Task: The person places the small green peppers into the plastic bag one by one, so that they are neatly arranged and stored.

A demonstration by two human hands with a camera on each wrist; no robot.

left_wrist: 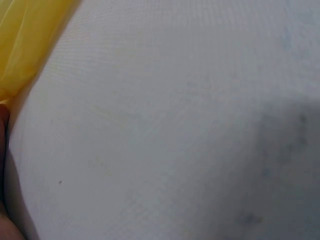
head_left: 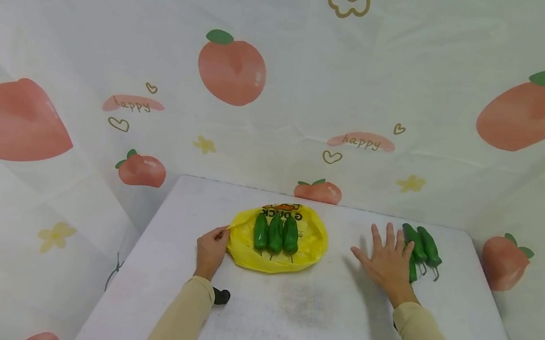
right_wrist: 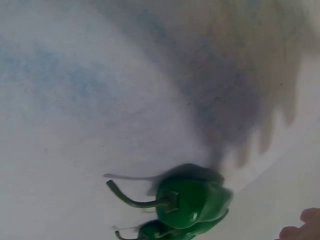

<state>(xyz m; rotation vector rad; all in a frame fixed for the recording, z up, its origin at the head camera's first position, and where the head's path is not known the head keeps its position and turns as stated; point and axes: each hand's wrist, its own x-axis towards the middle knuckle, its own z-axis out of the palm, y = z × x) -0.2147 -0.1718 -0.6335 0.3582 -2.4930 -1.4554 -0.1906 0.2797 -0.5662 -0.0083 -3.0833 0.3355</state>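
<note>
Three green peppers point(head_left: 276, 235) lie side by side on a flattened yellow plastic bag point(head_left: 261, 265) with dark lettering at its far edge. My left hand point(head_left: 211, 250) pinches the left edge of that bag; in the left wrist view only a bit of the bag point(left_wrist: 30, 40) and part of the hand show. Over to the right, my right hand point(head_left: 388, 266) is spread with straight fingers above more green peppers point(head_left: 429, 246), partly covering one. The right wrist view shows a pepper point(right_wrist: 190, 202) with a curved stem, another beneath it, and fingertips apart from them.
The white table point(head_left: 263, 327) has a greyish smudge near its middle. A dark wrist strap point(head_left: 221, 297) sticks out by the left cuff. Behind the table hangs a white cloth point(head_left: 274, 153) printed with fruit, and it also runs along both sides.
</note>
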